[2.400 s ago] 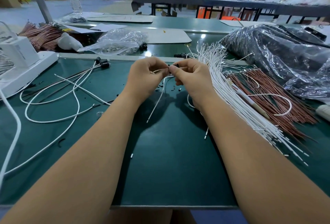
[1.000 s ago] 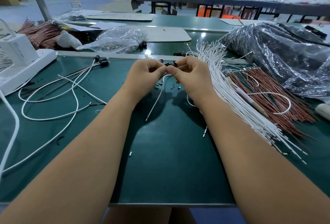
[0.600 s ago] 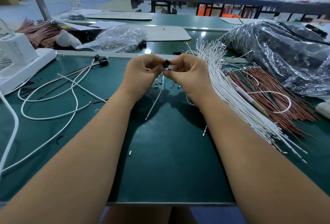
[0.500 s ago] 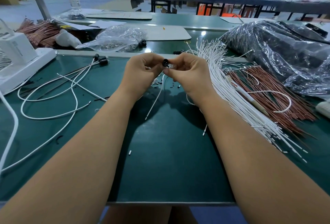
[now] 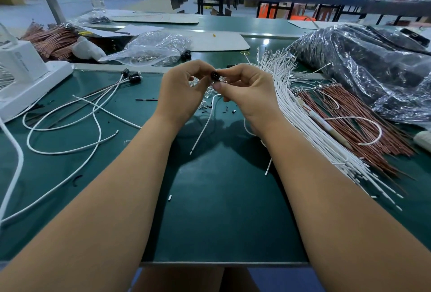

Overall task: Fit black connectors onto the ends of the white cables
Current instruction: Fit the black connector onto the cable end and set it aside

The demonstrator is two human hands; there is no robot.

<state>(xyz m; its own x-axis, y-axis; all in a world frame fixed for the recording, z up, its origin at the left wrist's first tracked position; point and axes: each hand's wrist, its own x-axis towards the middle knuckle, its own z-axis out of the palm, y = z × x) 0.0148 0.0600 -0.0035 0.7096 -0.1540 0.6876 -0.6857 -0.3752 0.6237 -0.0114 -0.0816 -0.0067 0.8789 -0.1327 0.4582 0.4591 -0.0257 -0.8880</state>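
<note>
A white box [image 5: 19,64] is seen at the far left edge of the green bench [image 5: 221,221]. Loose white cables [image 5: 63,124] are looped on the bench to its right; two of them end in black connectors [image 5: 133,77] lying near the far edge. Behind these, a clear plastic bag [image 5: 151,50] is placed, with a bundle of brown wires [image 5: 51,40] to its left.

At the centre, both hands are raised just above the bench and brought together. The left hand [image 5: 180,91] is curled, with its fingertips closed on a black connector [image 5: 214,75]. The same connector is pinched from the other side by the thumb and fingers of the right hand [image 5: 249,91]. A white cable [image 5: 204,126] hangs down from between the hands, and its free end rests on the bench near the left forearm. How far the cable end is seated in the connector cannot be told.

To the right of the hands, a thick bundle of white cables [image 5: 310,128] is laid diagonally. A second bundle of brown wires [image 5: 363,119] lies beside it, touching it. At the far right, a large dark plastic bag [image 5: 363,63] is placed.
</note>
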